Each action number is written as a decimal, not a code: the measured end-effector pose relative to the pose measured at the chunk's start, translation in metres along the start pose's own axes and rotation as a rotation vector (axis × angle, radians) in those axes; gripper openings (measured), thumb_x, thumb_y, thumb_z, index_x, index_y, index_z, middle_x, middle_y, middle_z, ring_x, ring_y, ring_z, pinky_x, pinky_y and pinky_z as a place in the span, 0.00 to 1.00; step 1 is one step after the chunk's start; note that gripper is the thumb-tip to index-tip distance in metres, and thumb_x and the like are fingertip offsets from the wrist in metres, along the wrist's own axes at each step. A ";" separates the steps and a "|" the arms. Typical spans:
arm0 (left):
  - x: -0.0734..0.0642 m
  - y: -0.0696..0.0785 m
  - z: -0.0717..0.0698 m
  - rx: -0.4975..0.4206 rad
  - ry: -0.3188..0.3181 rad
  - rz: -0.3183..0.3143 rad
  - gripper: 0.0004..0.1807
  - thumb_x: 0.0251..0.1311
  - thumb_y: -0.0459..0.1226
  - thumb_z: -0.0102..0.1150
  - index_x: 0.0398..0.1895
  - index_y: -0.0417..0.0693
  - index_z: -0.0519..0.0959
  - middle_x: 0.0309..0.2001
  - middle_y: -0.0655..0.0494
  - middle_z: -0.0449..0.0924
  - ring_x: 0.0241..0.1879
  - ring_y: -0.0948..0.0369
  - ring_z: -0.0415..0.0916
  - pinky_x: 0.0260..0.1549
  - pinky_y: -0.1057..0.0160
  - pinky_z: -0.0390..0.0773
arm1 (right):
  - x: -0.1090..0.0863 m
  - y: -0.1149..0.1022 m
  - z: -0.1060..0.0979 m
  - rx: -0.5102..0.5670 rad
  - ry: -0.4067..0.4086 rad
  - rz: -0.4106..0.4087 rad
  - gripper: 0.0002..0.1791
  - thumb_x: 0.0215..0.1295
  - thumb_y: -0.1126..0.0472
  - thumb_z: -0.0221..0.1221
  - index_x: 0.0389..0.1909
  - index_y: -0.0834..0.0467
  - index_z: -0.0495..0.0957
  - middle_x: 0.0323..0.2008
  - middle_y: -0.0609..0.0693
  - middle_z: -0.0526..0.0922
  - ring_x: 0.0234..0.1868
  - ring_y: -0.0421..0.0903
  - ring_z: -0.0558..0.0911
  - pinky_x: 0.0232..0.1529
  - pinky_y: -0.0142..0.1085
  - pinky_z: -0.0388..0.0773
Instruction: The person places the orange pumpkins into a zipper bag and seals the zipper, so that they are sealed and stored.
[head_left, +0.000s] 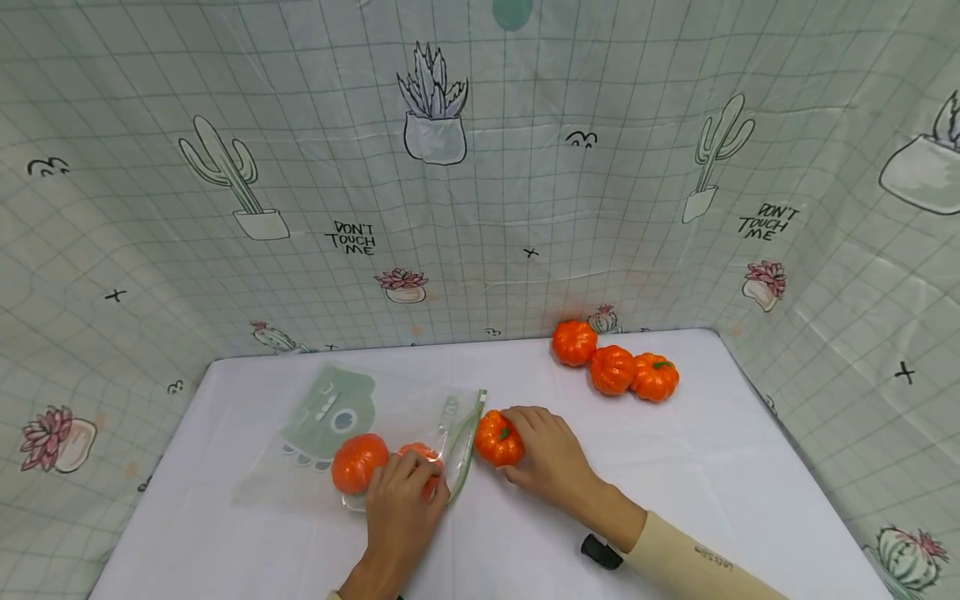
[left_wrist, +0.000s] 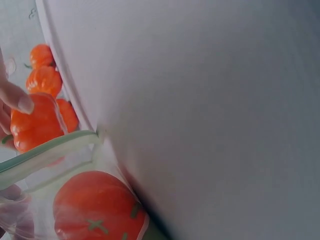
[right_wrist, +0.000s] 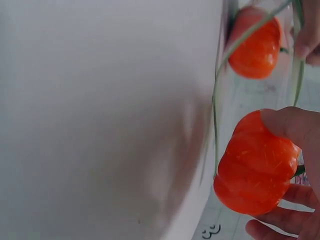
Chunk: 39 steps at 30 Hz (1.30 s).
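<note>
1. Clear zip bag (head_left: 352, 396), green-printed: laid flat on the white table (head_left: 675, 467); the landmark for this list. Green-edged mouth faces right and gapes.
2. Left hand (head_left: 405, 508): at the bag's mouth, fingers bent, appearing to pinch its upper rim.
3. Right hand (head_left: 551, 462): just right of the bag, gripping the orange pumpkin (head_left: 491, 442) between thumb and fingers, just outside the mouth.
4. Inner pumpkin (head_left: 360, 464) and mouth-side pumpkin (head_left: 423, 454): both inside the bag, the latter partly hidden by the left hand.
5. Loose pumpkins, three ( (head_left: 574, 342), (head_left: 612, 370), (head_left: 655, 377)): beyond the bag, to its right.
6. Handling note, a judgement: loading goes best with the upper rim lifted high, the pumpkin entering low and level, its ribs clear of the zip strip, then pushed deep before release.
7. Writing: backdrop (head_left: 480, 200) behind the bag, "DON'T TOUCH ME", twice; sleeve (head_left: 690, 554) right of the bag, apparently "LetsSlim"; pale lettering near the bag's mouth, illegible. Brand of bag: none readable.
</note>
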<state>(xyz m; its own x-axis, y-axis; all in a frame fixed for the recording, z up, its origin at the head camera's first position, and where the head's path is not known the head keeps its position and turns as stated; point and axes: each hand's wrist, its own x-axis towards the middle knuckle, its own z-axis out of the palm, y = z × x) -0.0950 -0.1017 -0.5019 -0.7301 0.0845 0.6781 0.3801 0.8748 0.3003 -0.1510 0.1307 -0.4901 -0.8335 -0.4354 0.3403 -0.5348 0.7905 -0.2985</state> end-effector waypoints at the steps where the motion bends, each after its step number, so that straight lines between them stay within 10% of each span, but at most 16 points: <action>1: 0.000 0.000 0.000 0.000 0.003 0.003 0.09 0.42 0.30 0.78 0.25 0.48 0.86 0.28 0.58 0.76 0.31 0.57 0.74 0.29 0.60 0.70 | -0.003 -0.002 0.001 -0.001 -0.003 -0.008 0.43 0.47 0.51 0.83 0.64 0.60 0.77 0.59 0.55 0.82 0.62 0.56 0.80 0.63 0.54 0.78; 39: 0.000 -0.002 0.007 -0.024 0.099 0.084 0.08 0.41 0.30 0.72 0.21 0.49 0.81 0.26 0.58 0.74 0.28 0.57 0.73 0.29 0.59 0.67 | -0.010 -0.047 0.029 -0.011 -0.075 -0.161 0.40 0.56 0.45 0.78 0.66 0.58 0.77 0.58 0.54 0.82 0.58 0.51 0.80 0.61 0.45 0.80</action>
<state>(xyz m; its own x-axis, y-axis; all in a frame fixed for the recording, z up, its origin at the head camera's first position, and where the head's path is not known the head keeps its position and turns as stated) -0.0997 -0.1000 -0.5066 -0.6360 0.1083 0.7640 0.4519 0.8548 0.2550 -0.1217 0.0855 -0.5056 -0.7454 -0.5875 0.3150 -0.6610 0.7124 -0.2357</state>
